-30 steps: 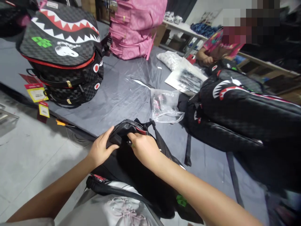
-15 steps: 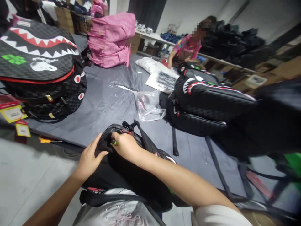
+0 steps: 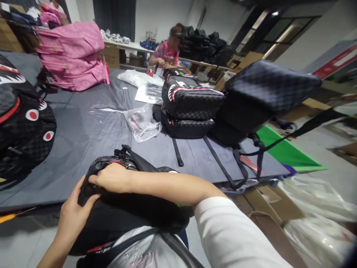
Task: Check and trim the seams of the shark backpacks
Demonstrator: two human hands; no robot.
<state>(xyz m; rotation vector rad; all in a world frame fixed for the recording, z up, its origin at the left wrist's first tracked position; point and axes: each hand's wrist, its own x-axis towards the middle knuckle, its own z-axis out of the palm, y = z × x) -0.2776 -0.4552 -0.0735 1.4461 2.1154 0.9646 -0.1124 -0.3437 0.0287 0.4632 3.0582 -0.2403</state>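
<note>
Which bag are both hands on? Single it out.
The black backpack at bottom centre: the left hand holds its edge and the right hand touches it close by. Neither touches the stacked pink bags or the other black bags.

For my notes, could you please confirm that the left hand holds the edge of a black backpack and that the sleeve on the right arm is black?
Not quite: the head view shows the sleeve is white, not black. The left hand does hold a black backpack by its edge.
</note>
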